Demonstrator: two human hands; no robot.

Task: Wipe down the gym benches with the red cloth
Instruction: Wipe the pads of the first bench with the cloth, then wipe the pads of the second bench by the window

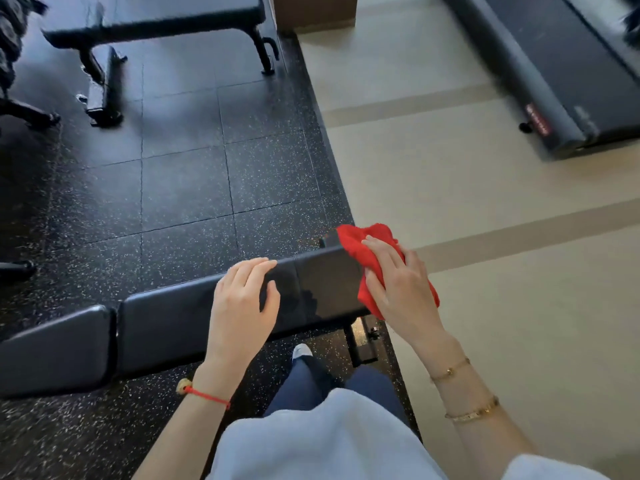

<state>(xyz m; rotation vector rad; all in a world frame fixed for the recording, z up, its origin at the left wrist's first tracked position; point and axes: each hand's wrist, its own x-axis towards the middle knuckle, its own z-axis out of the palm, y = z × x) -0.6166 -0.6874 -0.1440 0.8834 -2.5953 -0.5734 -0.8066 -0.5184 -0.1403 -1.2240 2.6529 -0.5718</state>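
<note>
Nearest the camera are the person's pale top (pixel 329 441) and dark trousers (pixel 311 382), with one light shoe tip (pixel 302 350) on the speckled black rubber floor (pixel 194 188). The left wrist wears a red string bracelet (pixel 207 396); the right forearm carries two gold bangles (pixel 460 389).

Just beyond lies the near bench (pixel 166 320), a long black padded one running from the near left to the right, its tabletop in two sections. The left hand (pixel 242 303) rests flat on the pad, its fingers (pixel 256 265) straight and spread, holding nothing. To its right, the right hand (pixel 401 285) presses the red cloth (pixel 363 251) against the right end of the bench; the fingers are curled over the bunched fabric, gripping it, and part of the cloth hangs past the pad's end. The bench's metal foot (pixel 363 344) shows under that end.

Right of the rubber mat is a beige floor (pixel 485 237) with darker stripes. Farther back on the left stands a second black bench (pixel 152 19) on the mat. At the far right sits the end of a treadmill (pixel 554 98).
</note>
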